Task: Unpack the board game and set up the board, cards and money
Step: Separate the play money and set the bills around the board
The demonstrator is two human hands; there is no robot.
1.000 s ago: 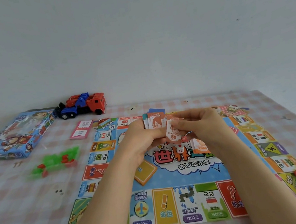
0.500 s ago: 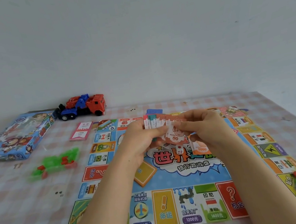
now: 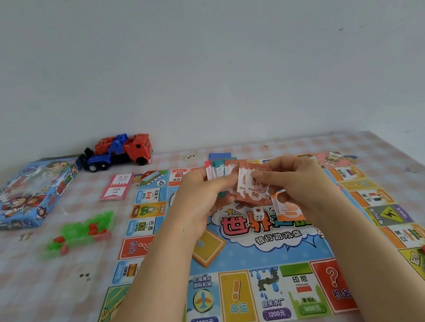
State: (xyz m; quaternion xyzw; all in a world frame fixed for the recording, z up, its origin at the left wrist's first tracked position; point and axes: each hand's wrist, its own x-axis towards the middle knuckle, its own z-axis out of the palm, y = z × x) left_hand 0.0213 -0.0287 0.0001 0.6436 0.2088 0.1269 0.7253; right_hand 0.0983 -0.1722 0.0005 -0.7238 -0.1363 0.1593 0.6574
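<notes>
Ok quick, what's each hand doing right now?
Left hand: grips a fan of paper money.
Right hand: pinches the orange 50 note at the front of that fan.

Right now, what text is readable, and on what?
"50": held money notes, front one.
"2000": orange note.
"2000元", "1200元", "1600元", "印尼", "命运", "机会": board, near squares.
"银行游戏盘": board centre.
"500": pink card.
Box, far squares: too blurred.
</notes>
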